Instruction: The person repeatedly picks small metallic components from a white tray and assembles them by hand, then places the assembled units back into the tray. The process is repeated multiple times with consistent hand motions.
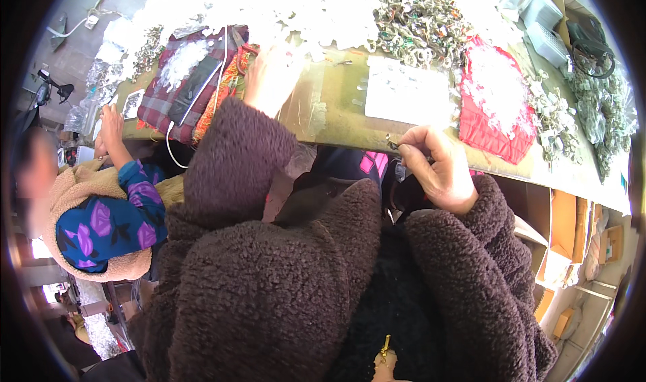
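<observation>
My right hand [441, 166] is at the table's near edge, thumb and forefinger pinched on a small dark metal piece [392, 144]. Stretched forward over the table [323, 129], my left hand [272, 76] is bleached by glare; its fingertips and anything in them cannot be made out. Beside it lies a folded plaid cloth [163, 86] with orange patterned fabric [235, 72] along its side. A white sheet [397, 99] rests beyond my right hand. Behind the sheet rises a heap of small ring-like metal pieces [420, 22]. One small loose piece [343, 62] lies between my hands.
Right of the sheet, a red quilted cloth [471, 123] carries white bits. More metal pieces [555, 119] and grey plastic baskets [544, 42] are farther right. A dark flat device [194, 92] with a white cable lies on the plaid cloth. A co-worker [101, 227] sits at left, hands on the table.
</observation>
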Motion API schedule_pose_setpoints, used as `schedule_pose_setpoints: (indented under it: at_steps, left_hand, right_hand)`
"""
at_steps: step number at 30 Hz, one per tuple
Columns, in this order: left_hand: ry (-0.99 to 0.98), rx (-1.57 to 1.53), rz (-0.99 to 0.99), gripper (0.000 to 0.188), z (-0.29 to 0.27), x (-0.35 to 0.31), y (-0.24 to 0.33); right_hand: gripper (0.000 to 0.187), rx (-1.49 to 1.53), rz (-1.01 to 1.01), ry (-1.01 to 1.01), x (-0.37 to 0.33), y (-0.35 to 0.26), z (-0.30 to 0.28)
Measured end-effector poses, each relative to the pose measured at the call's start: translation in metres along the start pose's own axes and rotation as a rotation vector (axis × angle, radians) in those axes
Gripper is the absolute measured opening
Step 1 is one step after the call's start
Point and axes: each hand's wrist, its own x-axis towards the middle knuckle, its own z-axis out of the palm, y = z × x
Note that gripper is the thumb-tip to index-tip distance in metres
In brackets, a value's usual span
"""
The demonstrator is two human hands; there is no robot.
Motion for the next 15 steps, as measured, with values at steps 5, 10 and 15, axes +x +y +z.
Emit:
schedule_pose_setpoints:
  at_steps: [5, 10, 15]
  left_hand:
    - [-0.172, 0.048, -0.073, 0.037, 0.012, 0.018, -0.018]
    - [-0.339, -0.808, -0.324, 0.022, -0.025, -0.011, 0.03]
    - [-0.56, -1.427, -0.44, 0.016, -0.02, -0.079, 0.099]
  right_hand:
    - [0.011, 0.319, 0.243, -0.062, -0.004, -0.001, 0.0]
    - [0.008, 0.615, 0.395, -0.013, -0.001, -0.003, -0.002]
    - [0.008, 0.927, 0.387, 0.179, 0.005, 0.001, 0.012]
